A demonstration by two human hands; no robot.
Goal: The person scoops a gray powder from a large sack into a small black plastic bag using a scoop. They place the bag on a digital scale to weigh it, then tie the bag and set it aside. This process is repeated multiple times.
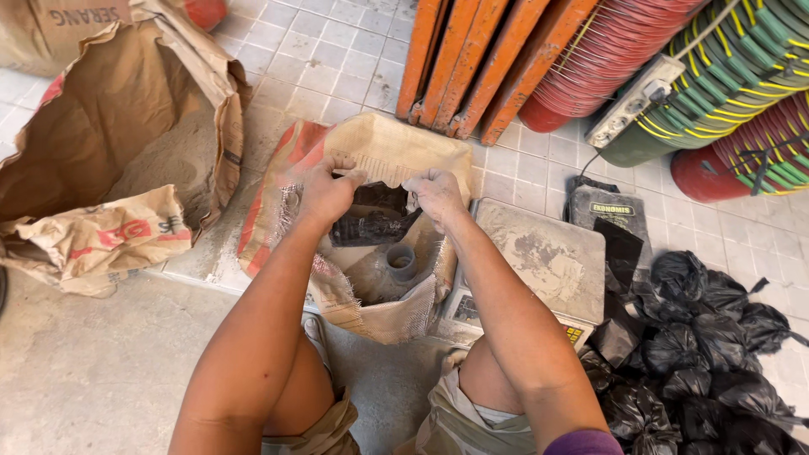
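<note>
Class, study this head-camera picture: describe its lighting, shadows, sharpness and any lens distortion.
Head view: soft, even daylight, no glare; the only deep shade lies inside the open sack under the left hand and right hand. Focus is sharp across hands and floor tiles. Wide-angle bending shows at the edges, where the orange boards splay outward.

Two hands; three paper sacks; one scale; four orange boards; many black bags.

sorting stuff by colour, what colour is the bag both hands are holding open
Black, a thin plastic bag over the sack; clearest in the head view.
</note>
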